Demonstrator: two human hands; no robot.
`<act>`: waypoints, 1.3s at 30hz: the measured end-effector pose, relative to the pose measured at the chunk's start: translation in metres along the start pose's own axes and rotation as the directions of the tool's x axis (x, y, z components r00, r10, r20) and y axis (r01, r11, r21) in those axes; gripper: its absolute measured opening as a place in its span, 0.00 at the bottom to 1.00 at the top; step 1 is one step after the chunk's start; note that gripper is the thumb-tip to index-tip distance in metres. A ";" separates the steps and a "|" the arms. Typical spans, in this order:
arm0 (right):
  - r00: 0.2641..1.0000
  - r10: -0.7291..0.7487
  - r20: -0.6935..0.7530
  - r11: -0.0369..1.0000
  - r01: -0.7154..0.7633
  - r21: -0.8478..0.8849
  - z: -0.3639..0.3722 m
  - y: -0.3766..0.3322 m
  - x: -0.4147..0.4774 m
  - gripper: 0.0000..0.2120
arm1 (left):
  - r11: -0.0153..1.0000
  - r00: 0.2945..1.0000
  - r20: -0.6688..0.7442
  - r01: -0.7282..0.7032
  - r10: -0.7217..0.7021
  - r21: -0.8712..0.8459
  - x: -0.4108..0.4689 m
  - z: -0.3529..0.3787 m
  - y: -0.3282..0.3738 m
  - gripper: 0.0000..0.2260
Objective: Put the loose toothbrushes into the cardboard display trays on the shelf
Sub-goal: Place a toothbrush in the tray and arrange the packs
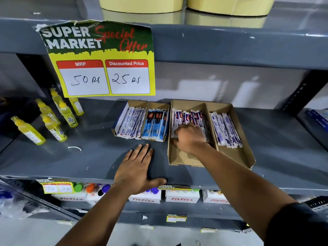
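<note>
My right hand (190, 137) fingers curl around white-and-purple packaged toothbrushes (195, 118) inside the brown cardboard tray (179, 157); my left hand (136, 167) fingers lie spread flat on the grey metal shelf (88, 157).

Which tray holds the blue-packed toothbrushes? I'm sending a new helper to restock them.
On the grey metal shelf, below the yellow price sign, sit two brown cardboard trays. In the smaller left tray, take the right compartment: its blue-and-black toothbrush packs stand out from the white-and-purple packs beside them.

Painted grey metal shelf (99, 157) showing a dull sheen; matt brown cardboard trays (245, 157) holding glossy plastic-wrapped toothbrushes (225, 128); creased paper sign (99, 57) hanging above translucent plastic bottles (53, 128)
</note>
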State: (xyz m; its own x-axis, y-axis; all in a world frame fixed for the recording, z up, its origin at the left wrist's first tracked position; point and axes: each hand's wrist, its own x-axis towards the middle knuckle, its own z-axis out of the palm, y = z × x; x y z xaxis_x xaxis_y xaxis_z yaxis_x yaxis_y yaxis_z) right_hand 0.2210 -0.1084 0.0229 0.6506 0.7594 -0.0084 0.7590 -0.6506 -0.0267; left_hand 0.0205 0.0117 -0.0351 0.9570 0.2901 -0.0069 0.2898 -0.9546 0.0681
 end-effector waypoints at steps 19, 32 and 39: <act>0.995 0.099 0.016 0.981 -0.100 0.167 0.001 -0.002 0.002 0.16 | 1.000 1.000 -0.006 -0.005 0.005 0.010 0.000 0.001 0.000 0.55; 0.921 0.383 -0.075 0.704 -0.238 0.669 -0.014 -0.001 -0.008 0.11 | 1.000 1.000 -0.024 -0.016 0.016 0.000 -0.001 0.001 -0.001 0.55; 0.923 0.383 -0.030 0.657 -0.249 0.712 -0.008 0.002 -0.022 0.13 | 1.000 0.998 -0.059 -0.027 0.027 0.001 -0.001 0.001 0.000 0.54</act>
State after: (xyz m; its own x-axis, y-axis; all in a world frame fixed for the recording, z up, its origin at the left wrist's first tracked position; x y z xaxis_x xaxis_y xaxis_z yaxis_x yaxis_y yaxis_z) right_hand 0.2086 -0.1270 0.0313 0.8921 0.4516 0.0125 0.3182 -0.6085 -0.7270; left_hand 0.0193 0.0111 -0.0358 0.9621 0.2674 0.0538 0.2637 -0.9623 0.0672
